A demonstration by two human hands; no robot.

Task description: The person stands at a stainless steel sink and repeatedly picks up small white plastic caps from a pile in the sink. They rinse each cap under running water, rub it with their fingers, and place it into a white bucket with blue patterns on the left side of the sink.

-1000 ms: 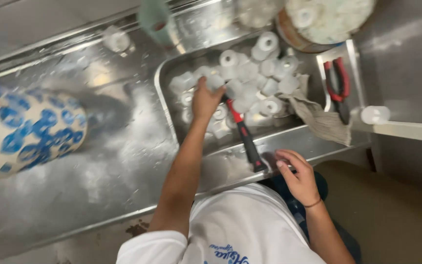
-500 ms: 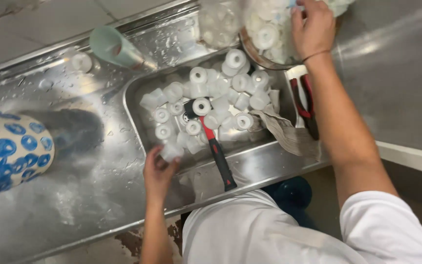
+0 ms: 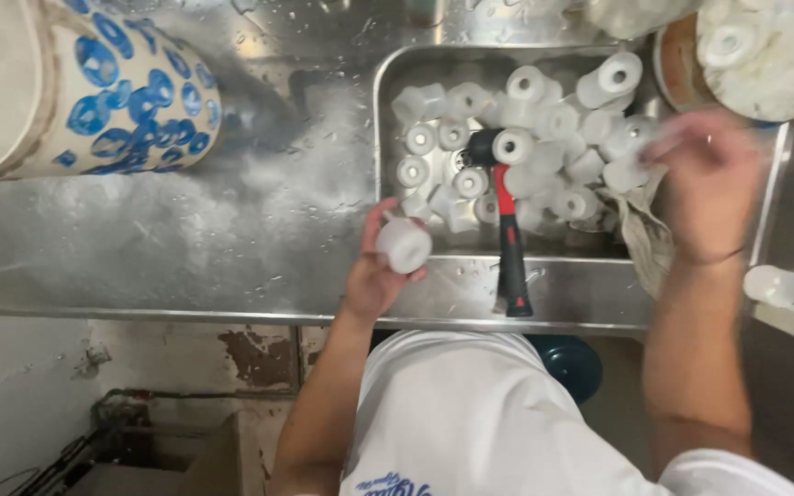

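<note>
The left hand (image 3: 374,271) is closed around one small white plastic cylinder (image 3: 403,245), holding it over the front lip of the steel sink basin (image 3: 388,110). Half a second ago this hand sat lower on the counter edge with the same piece; now it is raised, closer to the basin. The right hand (image 3: 709,184), motion-blurred, has dropped from the round tray of white pieces (image 3: 765,55) at upper right to the basin's right side, above a grey rag (image 3: 643,241); whether it grips anything cannot be told. More white cylinders fill the basin around a red-and-black hammer (image 3: 505,230), head among them, handle over the front rim. A blue-patterned sack (image 3: 75,83) lies on the wet draining board, left.
</note>
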